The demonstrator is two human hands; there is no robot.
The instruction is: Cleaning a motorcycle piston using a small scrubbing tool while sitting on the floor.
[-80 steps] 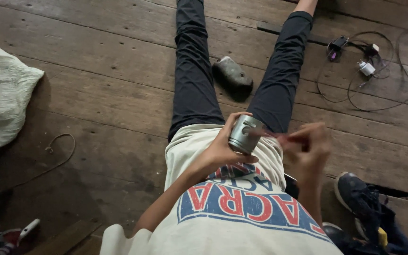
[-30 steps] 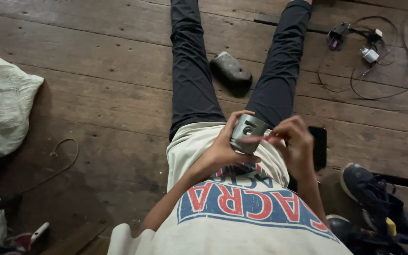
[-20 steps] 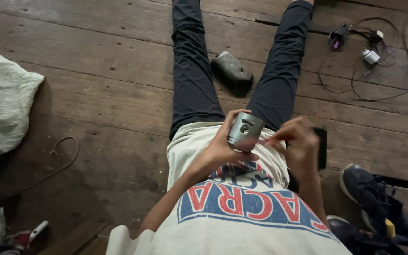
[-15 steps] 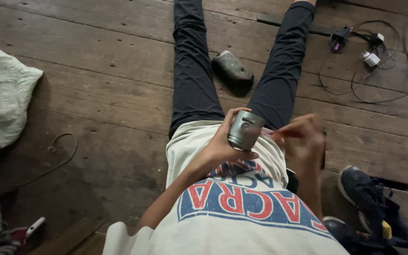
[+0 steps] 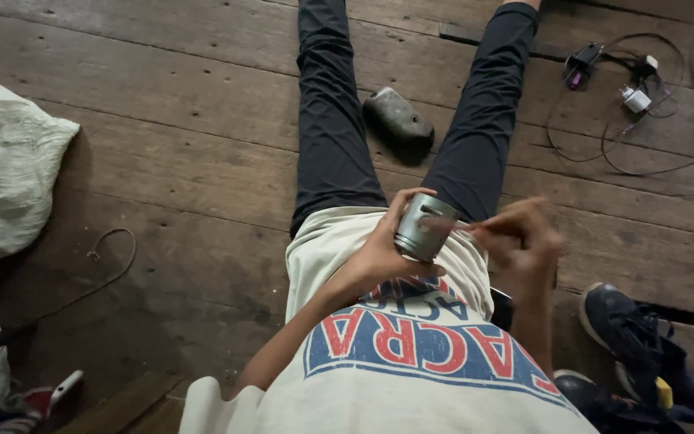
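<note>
I sit on a wooden plank floor with my legs stretched out. My left hand point(image 5: 381, 255) grips a grey metal cylinder, a piston-like part point(image 5: 423, 227), held over my lap with its open end turned up and to the right. My right hand point(image 5: 524, 239) is just right of it, blurred by motion, with its fingers pinched on a thin pinkish tool point(image 5: 449, 227) whose tip touches the cylinder's side.
A grey metal housing point(image 5: 399, 120) lies on the floor between my legs. Cables with small chargers point(image 5: 634, 98) lie at the upper right, dark shoes point(image 5: 632, 354) at the lower right, white sacks point(image 5: 10, 161) at the left, and a loose wire point(image 5: 114, 249) on the planks.
My right hand has moved back and forth beside the cylinder, and now sits slightly further right. My left hand has kept the cylinder in much the same place.
</note>
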